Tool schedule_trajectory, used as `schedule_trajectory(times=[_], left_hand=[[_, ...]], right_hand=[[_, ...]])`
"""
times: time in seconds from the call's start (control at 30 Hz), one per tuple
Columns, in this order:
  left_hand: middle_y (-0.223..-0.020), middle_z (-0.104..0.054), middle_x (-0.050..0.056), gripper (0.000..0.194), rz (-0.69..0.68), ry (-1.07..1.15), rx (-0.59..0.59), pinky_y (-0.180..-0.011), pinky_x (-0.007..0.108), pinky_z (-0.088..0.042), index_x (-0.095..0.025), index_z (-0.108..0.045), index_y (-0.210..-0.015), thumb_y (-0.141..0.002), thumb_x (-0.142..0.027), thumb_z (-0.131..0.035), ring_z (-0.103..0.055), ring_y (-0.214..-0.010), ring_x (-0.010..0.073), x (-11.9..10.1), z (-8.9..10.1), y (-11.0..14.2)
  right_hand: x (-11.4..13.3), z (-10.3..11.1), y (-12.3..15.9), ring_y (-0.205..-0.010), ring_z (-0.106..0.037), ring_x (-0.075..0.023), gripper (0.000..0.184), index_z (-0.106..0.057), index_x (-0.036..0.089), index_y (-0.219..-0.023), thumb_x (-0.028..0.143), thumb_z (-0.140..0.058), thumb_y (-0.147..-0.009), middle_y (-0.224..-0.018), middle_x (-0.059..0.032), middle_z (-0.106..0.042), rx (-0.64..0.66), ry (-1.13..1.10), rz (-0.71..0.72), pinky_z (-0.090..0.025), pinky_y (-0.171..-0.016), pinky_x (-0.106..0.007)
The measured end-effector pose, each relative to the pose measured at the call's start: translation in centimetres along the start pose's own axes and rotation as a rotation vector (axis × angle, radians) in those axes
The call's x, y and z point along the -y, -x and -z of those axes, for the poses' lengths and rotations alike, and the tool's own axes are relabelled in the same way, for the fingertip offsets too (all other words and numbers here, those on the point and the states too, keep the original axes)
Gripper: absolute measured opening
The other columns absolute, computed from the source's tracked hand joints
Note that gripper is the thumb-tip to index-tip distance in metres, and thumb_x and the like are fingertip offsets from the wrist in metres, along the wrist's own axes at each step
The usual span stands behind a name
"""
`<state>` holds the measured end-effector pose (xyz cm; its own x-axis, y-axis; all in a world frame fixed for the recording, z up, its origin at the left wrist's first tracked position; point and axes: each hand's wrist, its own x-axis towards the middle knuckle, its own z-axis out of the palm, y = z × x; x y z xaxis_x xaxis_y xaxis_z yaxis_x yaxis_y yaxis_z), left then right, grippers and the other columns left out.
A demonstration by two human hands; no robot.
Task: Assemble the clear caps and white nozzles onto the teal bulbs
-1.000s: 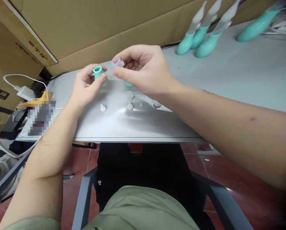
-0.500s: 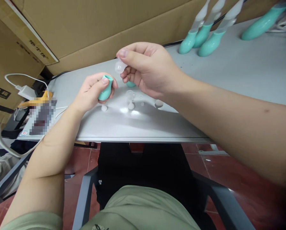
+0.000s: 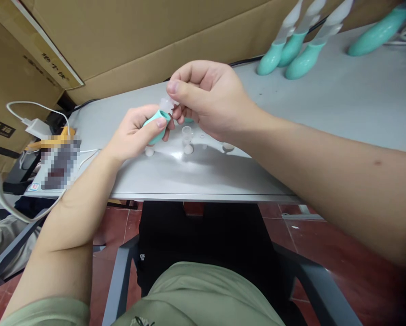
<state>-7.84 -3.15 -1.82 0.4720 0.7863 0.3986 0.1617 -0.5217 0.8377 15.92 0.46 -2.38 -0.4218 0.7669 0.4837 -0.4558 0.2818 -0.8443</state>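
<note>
My left hand (image 3: 135, 133) is closed around a small teal rubber bulb (image 3: 158, 127), its open mouth tilted up and to the right. My right hand (image 3: 208, 97) pinches a small clear plastic piece (image 3: 166, 105) between thumb and fingers, and that piece touches the mouth of the bulb. Both hands hover just above the grey table (image 3: 325, 113). Below them lie several small clear plastic parts (image 3: 187, 136) and part of another teal bulb (image 3: 188, 120) behind my right fingers.
Three assembled teal bulbs with clear tips (image 3: 293, 50) stand at the back right, another (image 3: 379, 29) lies further right. Cardboard boxes (image 3: 121, 40) line the back. A white charger and cable (image 3: 36, 127) and a blurred-out object (image 3: 58, 163) sit at the table's left end.
My left hand tilted the teal bulb towards the right hand. My right hand turned the clear piece over and brought it down onto the bulb's mouth.
</note>
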Motion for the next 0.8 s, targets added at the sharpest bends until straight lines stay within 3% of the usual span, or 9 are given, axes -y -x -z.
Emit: schedule_trajectory(times=[0.13, 0.3, 0.43, 0.63, 0.8], left_hand=[[-0.085, -0.079, 0.002, 0.066, 0.093, -0.033, -0.042, -0.053, 0.037, -0.042, -0.032, -0.089, -0.097, -0.104, -0.097, -0.094, -0.055, -0.059, 0.0160, -0.1, -0.1, 0.1], [-0.081, -0.076, 0.001, 0.064, 0.082, -0.016, -0.068, -0.050, 0.035, -0.039, -0.032, -0.088, -0.097, -0.103, -0.094, -0.097, -0.049, -0.053, 0.0137, -0.2, -0.2, -0.1], [-0.080, -0.076, 0.001, 0.065, 0.069, -0.056, -0.072, -0.050, 0.036, -0.039, -0.031, -0.087, -0.096, -0.105, -0.095, -0.094, -0.050, -0.053, 0.0143, 0.0, -0.2, -0.1], [-0.082, -0.079, 0.001, 0.062, 0.016, -0.092, -0.072, -0.062, 0.039, -0.050, -0.031, -0.088, -0.097, -0.114, -0.090, -0.089, -0.061, -0.064, 0.0186, 0.0, -0.2, 0.2], [-0.086, -0.081, 0.004, 0.069, -0.010, -0.230, -0.071, -0.070, 0.041, -0.055, -0.028, -0.086, -0.093, -0.118, -0.092, -0.081, -0.068, -0.073, 0.0217, -0.6, -0.1, 0.3]], right_hand=[[-0.3, 0.1, -0.2, -0.078, -0.068, -0.0206, 0.065, -0.081, 0.028, -0.099, 0.083, -0.115, -0.095, -0.093, -0.0019, -0.081, 0.016, 0.021, 0.020, -0.065, -0.071, -0.037], [0.0, 0.3, 0.3, -0.085, -0.071, -0.0231, 0.057, -0.085, 0.032, -0.100, 0.081, -0.115, -0.096, -0.097, -0.0027, -0.081, 0.016, 0.086, 0.021, -0.070, -0.079, -0.042], [0.0, 0.1, 0.2, -0.083, -0.071, -0.0243, 0.064, -0.080, 0.033, -0.095, 0.086, -0.116, -0.092, -0.091, -0.0021, -0.078, -0.019, 0.108, 0.068, -0.068, -0.075, -0.043], [0.3, 0.0, -0.3, -0.072, -0.069, -0.0212, 0.078, -0.072, 0.032, -0.087, 0.091, -0.121, -0.078, -0.081, -0.0020, -0.078, 0.009, 0.161, 0.061, -0.056, -0.065, -0.038], [1.0, 0.3, 0.4, -0.081, -0.072, -0.0236, 0.063, -0.083, 0.032, -0.095, 0.087, -0.112, -0.096, -0.091, -0.0028, -0.080, 0.049, 0.231, 0.075, -0.063, -0.072, -0.041]])
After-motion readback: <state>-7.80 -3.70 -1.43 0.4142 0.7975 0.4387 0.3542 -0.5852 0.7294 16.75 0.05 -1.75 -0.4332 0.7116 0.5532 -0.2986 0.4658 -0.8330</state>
